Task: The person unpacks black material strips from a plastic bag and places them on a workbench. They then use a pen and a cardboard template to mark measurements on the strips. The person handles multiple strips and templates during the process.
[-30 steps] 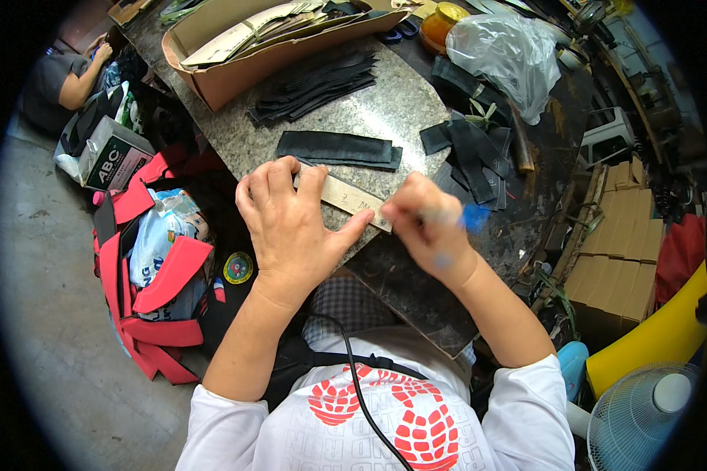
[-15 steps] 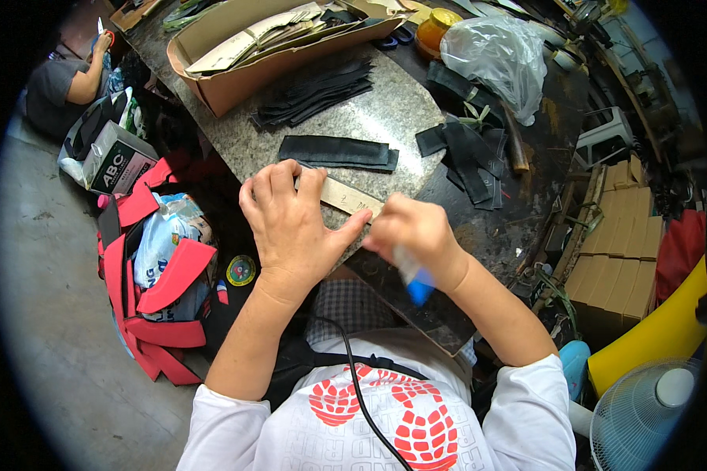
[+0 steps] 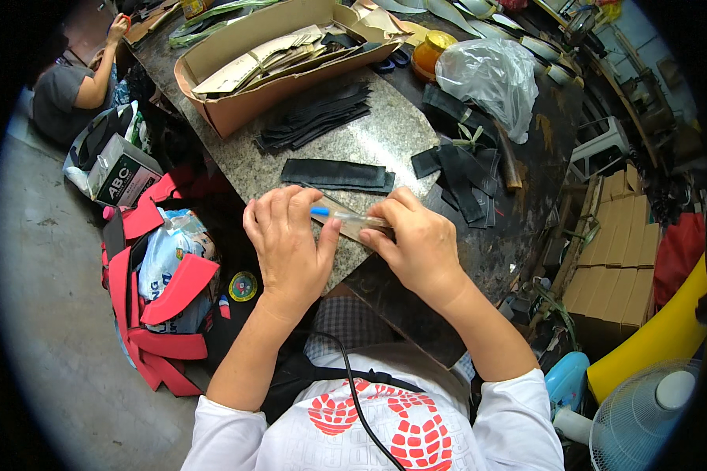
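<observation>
A pen with a clear barrel and a blue end (image 3: pixel 347 217) is pinched in my right hand (image 3: pixel 423 239). It lies nearly level, blue end pointing left toward the fingers of my left hand (image 3: pixel 291 239). That left hand rests with thumb spread from its fingers on a narrow beige card template (image 3: pixel 349 233), part of which it hides. A dark edge shows along the template, but I cannot tell what lies beneath it. Just beyond my fingers are flat black strips (image 3: pixel 338 173), stacked slightly askew on the grey stone slab (image 3: pixel 404 118).
Farther back sit a pile of black strips (image 3: pixel 316 118) and a cardboard box (image 3: pixel 212 110) of card pieces. To the right are crossed black strips (image 3: pixel 467 184), a clear plastic bag (image 3: pixel 491 74) and an orange jar (image 3: pixel 430 56). A fan (image 3: pixel 644 416) stands at lower right; another person (image 3: pixel 71 94) sits far left.
My right hand has turned the pen, so its blue end points left instead of toward my body. My left hand stays on the template, slightly shifted; the view has moved a little.
</observation>
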`<state>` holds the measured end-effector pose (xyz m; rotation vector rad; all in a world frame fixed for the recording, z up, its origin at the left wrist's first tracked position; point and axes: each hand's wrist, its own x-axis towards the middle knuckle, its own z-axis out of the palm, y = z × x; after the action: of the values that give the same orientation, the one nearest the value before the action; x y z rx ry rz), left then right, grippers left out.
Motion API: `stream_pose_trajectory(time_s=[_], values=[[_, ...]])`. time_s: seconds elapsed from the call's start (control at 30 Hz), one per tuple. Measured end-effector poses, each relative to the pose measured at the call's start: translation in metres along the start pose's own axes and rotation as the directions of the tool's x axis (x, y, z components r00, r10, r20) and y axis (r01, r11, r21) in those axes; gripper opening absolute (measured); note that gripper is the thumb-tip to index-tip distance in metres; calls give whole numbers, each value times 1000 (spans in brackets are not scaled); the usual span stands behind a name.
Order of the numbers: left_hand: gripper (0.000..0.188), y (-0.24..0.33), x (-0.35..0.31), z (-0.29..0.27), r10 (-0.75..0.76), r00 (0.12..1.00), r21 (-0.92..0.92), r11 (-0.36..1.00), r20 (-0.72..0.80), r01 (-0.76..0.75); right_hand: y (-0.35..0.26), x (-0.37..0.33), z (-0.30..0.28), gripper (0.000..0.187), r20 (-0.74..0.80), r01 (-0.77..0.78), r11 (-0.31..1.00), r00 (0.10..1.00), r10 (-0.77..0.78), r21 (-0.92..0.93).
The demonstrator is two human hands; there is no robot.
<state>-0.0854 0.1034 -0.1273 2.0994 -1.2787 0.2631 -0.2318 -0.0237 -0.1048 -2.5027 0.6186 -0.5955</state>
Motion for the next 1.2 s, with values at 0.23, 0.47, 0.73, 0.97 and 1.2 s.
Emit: stream_pose_trajectory(time_s=[0.23, 0.47, 0.73, 0.97, 1.2], values=[[26, -3, 42, 1, 212, 974, 37, 977, -85, -210, 61, 7, -46, 16, -191, -404, 875, 868, 459, 268], [11, -7, 66, 6, 306, 951, 89, 949, -36, -301, 90, -5, -62, 13, -417, -257, 965, 873, 254, 51], [15, -13, 8, -31, 245, 969, -72, 968, 43, -241, 47, 2, -53, 19, -142, -226, 865, 937, 318, 447], [25, -15, -14, -24, 130, 991, -13, 991, -23, -130, 9, 26, -20, 35, 6, 33, 952, 999, -37, 305], [33, -15, -17, -22, 53, 997, -28, 998, -49, -54, -2, 24, 8, 38, 153, 57, 991, 985, -76, 120]])
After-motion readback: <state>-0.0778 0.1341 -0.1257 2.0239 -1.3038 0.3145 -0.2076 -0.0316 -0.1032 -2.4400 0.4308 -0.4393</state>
